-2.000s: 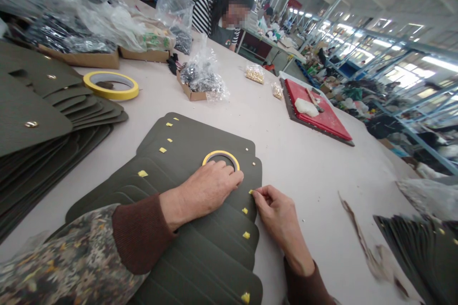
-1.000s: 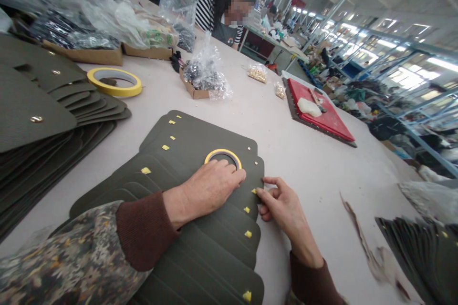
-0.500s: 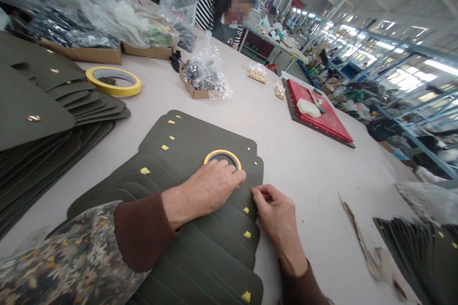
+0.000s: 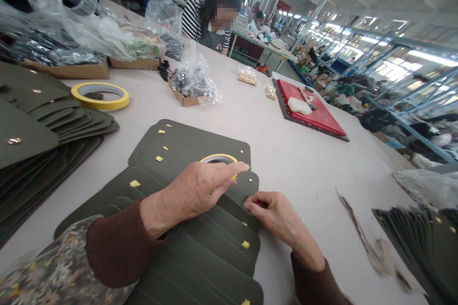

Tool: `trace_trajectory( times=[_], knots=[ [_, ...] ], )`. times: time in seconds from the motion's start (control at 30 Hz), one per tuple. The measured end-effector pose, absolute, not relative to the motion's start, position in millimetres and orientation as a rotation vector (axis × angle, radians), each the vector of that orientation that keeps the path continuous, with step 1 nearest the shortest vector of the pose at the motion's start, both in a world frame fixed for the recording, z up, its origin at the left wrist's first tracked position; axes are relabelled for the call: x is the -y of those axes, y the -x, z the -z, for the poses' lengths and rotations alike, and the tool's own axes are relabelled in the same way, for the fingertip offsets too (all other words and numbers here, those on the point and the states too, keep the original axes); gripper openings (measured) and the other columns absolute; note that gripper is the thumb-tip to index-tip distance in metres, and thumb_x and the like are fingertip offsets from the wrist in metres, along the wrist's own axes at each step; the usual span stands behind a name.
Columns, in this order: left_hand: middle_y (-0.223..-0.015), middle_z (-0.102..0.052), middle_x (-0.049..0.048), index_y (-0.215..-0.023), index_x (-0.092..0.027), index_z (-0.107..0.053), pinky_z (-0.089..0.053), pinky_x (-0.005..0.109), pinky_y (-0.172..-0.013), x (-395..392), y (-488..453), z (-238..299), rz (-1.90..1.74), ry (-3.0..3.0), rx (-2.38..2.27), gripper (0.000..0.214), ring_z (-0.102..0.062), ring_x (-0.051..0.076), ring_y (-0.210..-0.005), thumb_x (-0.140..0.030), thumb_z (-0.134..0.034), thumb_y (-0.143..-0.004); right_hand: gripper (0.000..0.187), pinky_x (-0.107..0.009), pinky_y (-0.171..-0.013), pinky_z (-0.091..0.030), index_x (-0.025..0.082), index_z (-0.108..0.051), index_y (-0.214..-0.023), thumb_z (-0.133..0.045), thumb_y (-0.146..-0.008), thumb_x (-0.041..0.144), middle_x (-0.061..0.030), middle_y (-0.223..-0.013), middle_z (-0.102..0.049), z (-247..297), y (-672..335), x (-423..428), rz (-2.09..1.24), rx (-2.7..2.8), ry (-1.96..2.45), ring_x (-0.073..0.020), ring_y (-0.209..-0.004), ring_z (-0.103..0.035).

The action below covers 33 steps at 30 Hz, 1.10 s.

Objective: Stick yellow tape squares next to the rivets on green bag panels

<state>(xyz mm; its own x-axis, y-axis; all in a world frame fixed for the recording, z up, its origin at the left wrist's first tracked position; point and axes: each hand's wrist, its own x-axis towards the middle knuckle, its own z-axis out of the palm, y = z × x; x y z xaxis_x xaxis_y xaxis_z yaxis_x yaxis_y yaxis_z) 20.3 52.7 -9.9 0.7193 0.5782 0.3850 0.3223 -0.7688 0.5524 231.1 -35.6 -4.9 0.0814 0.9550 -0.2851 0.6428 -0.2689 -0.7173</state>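
A fanned stack of olive leather flaps (image 4: 189,147) lies on the pale table, with small yellow tape squares (image 4: 245,244) along its edges. My left hand (image 4: 195,195) hovers over a narrow yellow tape roll (image 4: 219,157), fingers stretched out and holding nothing; the hand hides most of the roll. My right hand (image 4: 275,217) rests beside the stack, thumb and fingers pinching the flap edge. Anything small between those fingertips is hidden.
Further olive flaps (image 4: 32,119) are stacked at the left, and more (image 4: 411,248) at the right. A wider yellow tape roll (image 4: 100,96), cardboard trays with plastic bags (image 4: 189,86), and a red cutting board (image 4: 307,110) stand on the table. A co-worker in a striped top (image 4: 200,24) sits beyond.
My left hand has lifted off the tape roll, its fingers straightening. My right hand has shifted down along the flap edge, and the view has swung slightly.
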Motion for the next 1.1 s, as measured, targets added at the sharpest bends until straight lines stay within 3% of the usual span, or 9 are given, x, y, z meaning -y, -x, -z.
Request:
trace_trajectory(
  times=[0.1, 0.23, 0.47, 0.63, 0.73, 0.83, 1.0, 1.1],
  knots=[
    [-0.121, -0.066, 0.0036, -0.139, -0.028, -0.036, -0.053, 0.028, -0.088, -49.7, -21.1, 10.2, -0.733, -2.471, -0.714, 0.046, -0.066, 0.016, -0.103, -0.021, -0.048, -0.095, 0.020, -0.028, -0.066, -0.050, 0.019, -0.072, -0.092, -0.059, -0.084, 0.031, -0.0041, -0.081, -0.072, 8.2, -224.9, 35.6, -0.666, 1.494, 1.773, -0.0169, -0.070, -0.062],
    [-0.119, -0.067, 0.0052, -0.135, -0.026, -0.038, -0.055, 0.027, -0.084, -46.4, -25.6, 11.9, -0.718, -2.494, -0.690, 0.045, -0.069, 0.017, -0.100, -0.021, -0.053, -0.093, 0.018, -0.030, -0.072, -0.052, 0.021, -0.068, -0.102, -0.057, -0.088, 0.022, -0.0058, -0.090, -0.070, 9.0, -211.0, 35.0, -0.390, 1.666, 1.503, -0.0169, -0.078, -0.064],
    [-0.108, -0.069, 0.0040, -0.126, -0.024, -0.041, -0.054, 0.026, -0.074, -40.7, -30.3, 12.6, -0.664, -2.518, -0.670, 0.034, -0.070, 0.018, -0.093, -0.021, -0.053, -0.094, 0.017, -0.026, -0.073, -0.052, 0.021, -0.065, -0.088, -0.052, -0.088, 0.011, -0.0047, -0.084, -0.069, 9.9, -201.9, 33.2, -0.209, 1.828, 1.353, -0.0150, -0.078, -0.065],
    [-0.094, -0.068, -0.0005, -0.106, -0.023, -0.053, -0.048, 0.024, -0.070, -40.5, -29.5, 8.3, -0.574, -2.488, -0.652, 0.013, -0.067, 0.015, -0.084, -0.019, -0.046, -0.096, 0.016, -0.024, -0.063, -0.049, 0.021, -0.062, -0.080, -0.050, -0.086, 0.011, -0.0016, -0.071, -0.067, 12.7, -200.7, 35.1, -0.079, 1.853, 1.419, -0.0128, -0.065, -0.062],
    [-0.084, -0.065, -0.0014, -0.092, -0.021, -0.056, -0.044, 0.023, -0.065, -41.4, -29.7, 7.8, -0.590, -2.495, -0.693, 0.011, -0.063, 0.014, -0.076, -0.017, -0.046, -0.094, 0.016, -0.023, -0.059, -0.048, 0.020, -0.062, -0.077, -0.051, -0.084, 0.011, -0.0009, -0.067, -0.066, 13.2, -200.2, 36.1, -0.028, 1.823, 1.450, -0.0118, -0.059, -0.060],
    [-0.077, -0.060, -0.0015, -0.085, -0.020, -0.057, -0.039, 0.024, -0.059, -41.8, -30.4, 8.6, -0.605, -2.565, -0.698, 0.014, -0.057, 0.014, -0.068, -0.014, -0.046, -0.092, 0.014, -0.023, -0.057, -0.048, 0.020, -0.064, -0.074, -0.054, -0.081, 0.015, -0.0005, -0.065, -0.066, 11.9, -196.8, 37.6, -0.168, 1.714, 1.543, -0.0118, -0.056, -0.060],
    [-0.071, -0.054, -0.0011, -0.080, -0.020, -0.055, -0.031, 0.026, -0.051, -36.8, -32.8, 6.2, -0.700, -2.664, -0.671, 0.018, -0.048, 0.014, -0.059, -0.012, -0.043, -0.091, 0.012, -0.021, -0.044, -0.046, 0.018, -0.063, -0.069, -0.061, -0.076, 0.028, 0.0017, -0.052, -0.062, 9.8, -192.2, 34.4, -0.819, 1.172, 1.643, -0.0114, -0.044, -0.058],
    [-0.072, -0.055, -0.0013, -0.083, -0.021, -0.056, -0.034, 0.025, -0.051, -31.1, -34.2, 5.2, -0.771, -2.652, -0.608, 0.019, -0.049, 0.013, -0.059, -0.014, -0.041, -0.093, 0.017, -0.021, -0.044, -0.048, 0.017, -0.063, -0.067, -0.068, -0.071, 0.033, 0.0025, -0.050, -0.061, 13.7, -205.5, 27.9, -0.907, 0.946, 1.623, -0.0111, -0.043, -0.057]
  ],
)
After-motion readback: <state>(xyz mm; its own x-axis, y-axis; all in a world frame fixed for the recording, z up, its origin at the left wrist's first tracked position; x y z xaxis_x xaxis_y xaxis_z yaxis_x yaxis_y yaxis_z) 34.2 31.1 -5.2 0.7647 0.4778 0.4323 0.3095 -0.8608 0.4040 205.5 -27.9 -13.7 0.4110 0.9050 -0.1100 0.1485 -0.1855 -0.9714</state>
